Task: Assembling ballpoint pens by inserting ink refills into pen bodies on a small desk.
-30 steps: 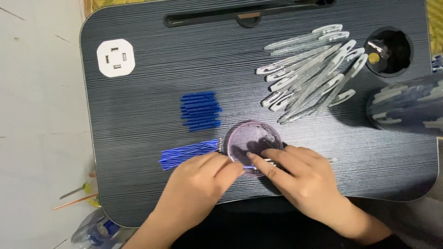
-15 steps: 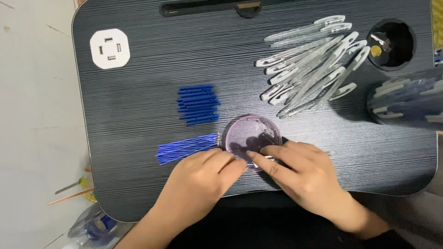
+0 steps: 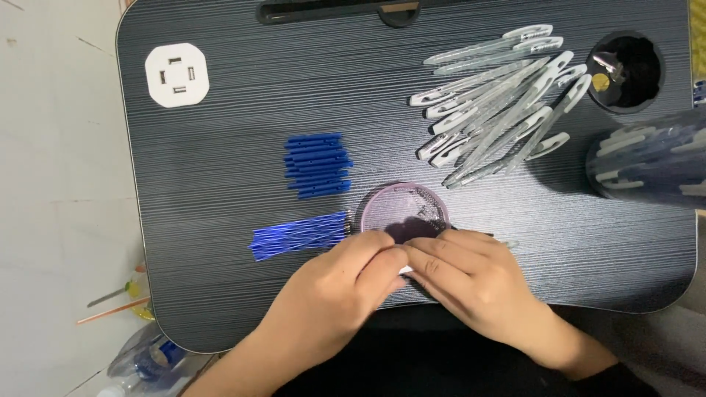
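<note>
At a dark, ribbed lap desk [image 3: 220,147], I bring my left hand [image 3: 331,294] and right hand [image 3: 478,279] together at the near edge of a small round lilac dish [image 3: 401,209], fingertips meeting over a tiny pale piece that shows only as a sliver between them; what it is I cannot tell. To do this well, I judge, both wrists should rest on the desk, the pinch should stay light, and the work should be kept just beside the dish so that nothing small rolls away. My left fingers [image 3: 382,261] are curled and closed toward the thumb; my right fingers [image 3: 441,254] lie nearly flat and pressed together, touching the left fingertips, with a thin clear barrel poking out to their right. Two bundles of blue refills [image 3: 316,165] lie to the left, a heap of clear pen barrels [image 3: 500,95] well apart at the upper right.
</note>
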